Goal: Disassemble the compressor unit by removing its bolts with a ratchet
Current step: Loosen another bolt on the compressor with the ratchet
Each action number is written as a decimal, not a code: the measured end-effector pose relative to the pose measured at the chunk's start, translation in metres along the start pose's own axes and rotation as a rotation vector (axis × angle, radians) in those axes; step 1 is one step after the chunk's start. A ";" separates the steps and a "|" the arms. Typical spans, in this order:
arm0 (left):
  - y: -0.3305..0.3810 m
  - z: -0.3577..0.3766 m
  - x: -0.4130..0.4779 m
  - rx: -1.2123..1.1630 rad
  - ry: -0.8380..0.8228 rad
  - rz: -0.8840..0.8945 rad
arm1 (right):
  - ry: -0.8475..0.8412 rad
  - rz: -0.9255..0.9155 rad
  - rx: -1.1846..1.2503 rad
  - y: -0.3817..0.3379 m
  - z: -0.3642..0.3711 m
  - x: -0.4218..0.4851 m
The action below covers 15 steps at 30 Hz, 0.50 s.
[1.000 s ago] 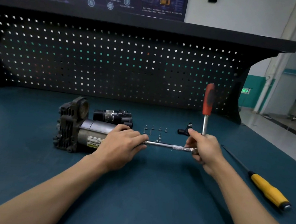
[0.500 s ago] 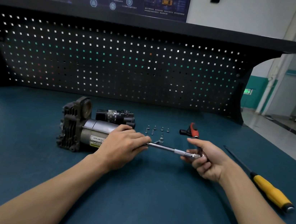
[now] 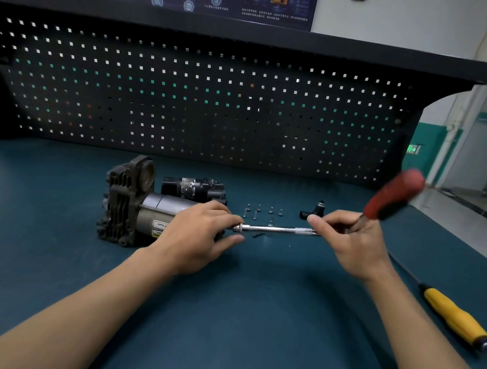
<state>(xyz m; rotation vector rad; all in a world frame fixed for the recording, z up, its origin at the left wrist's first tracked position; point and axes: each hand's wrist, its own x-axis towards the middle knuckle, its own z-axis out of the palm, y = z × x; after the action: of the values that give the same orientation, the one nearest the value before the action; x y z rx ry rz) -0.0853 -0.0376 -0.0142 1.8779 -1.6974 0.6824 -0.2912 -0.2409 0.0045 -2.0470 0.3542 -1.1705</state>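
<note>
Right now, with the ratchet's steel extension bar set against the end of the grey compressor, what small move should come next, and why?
Probably swing the red ratchet handle through a stroke. The chrome extension bar reaches from the right hand to the grey cylindrical compressor body, which the left hand grips, so work at that end seems unfinished.
</note>
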 end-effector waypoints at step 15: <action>0.004 0.000 0.005 0.059 0.008 0.038 | 0.060 -0.024 -0.145 0.008 0.003 0.000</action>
<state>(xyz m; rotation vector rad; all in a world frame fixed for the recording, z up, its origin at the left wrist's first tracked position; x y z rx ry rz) -0.0890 -0.0417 -0.0108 1.8841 -1.7296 0.7616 -0.2878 -0.2450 -0.0016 -2.1487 0.4570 -1.2544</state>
